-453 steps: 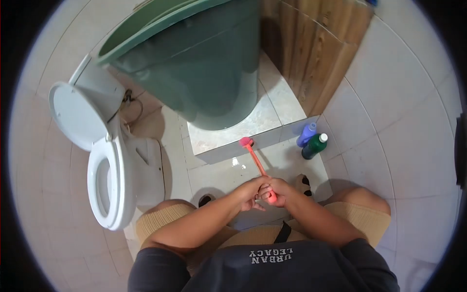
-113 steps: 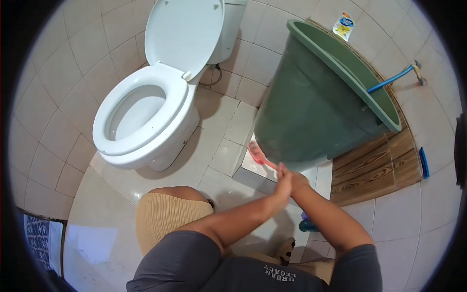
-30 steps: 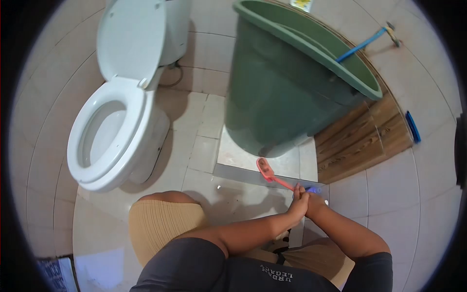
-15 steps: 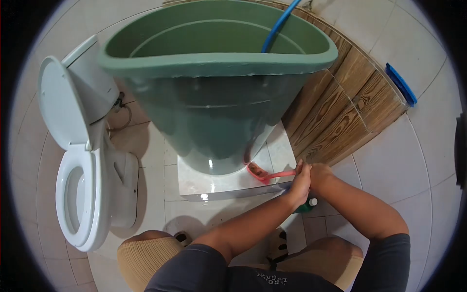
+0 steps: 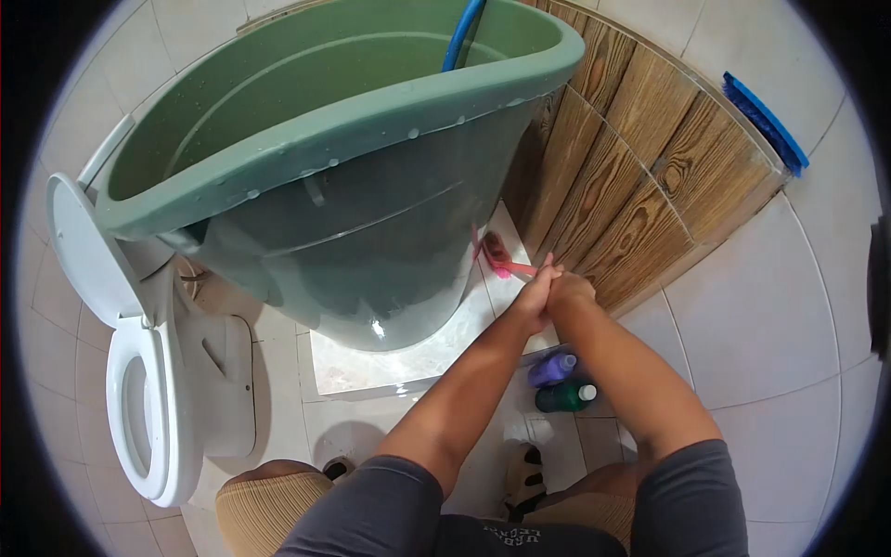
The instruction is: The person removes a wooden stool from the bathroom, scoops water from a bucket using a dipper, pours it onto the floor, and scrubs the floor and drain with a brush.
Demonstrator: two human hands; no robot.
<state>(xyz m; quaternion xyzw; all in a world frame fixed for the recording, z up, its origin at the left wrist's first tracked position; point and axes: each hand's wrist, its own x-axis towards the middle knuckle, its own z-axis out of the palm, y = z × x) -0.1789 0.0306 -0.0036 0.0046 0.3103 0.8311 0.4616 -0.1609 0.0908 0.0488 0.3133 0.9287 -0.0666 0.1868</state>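
Both my hands are together on the handle of a pink-red brush (image 5: 497,252). My left hand (image 5: 534,299) is closed round the handle, and my right hand (image 5: 570,290) is closed beside it, touching it. The brush head lies on the tiled ledge (image 5: 357,367), close to the lower right side of a big green tub (image 5: 362,251). Part of the handle is hidden by my fingers.
A white toilet (image 5: 135,418) with its lid up stands at the left. Purple (image 5: 552,369) and green (image 5: 564,397) bottles stand on the floor below my hands. Wood-look tiles (image 5: 640,167) rise behind the ledge, a blue brush (image 5: 766,125) on top. A blue hose (image 5: 459,37) enters the tub.
The view has turned and shifted. My hands and the brush have moved further back along the tub's right side, and both bottles now show fully.
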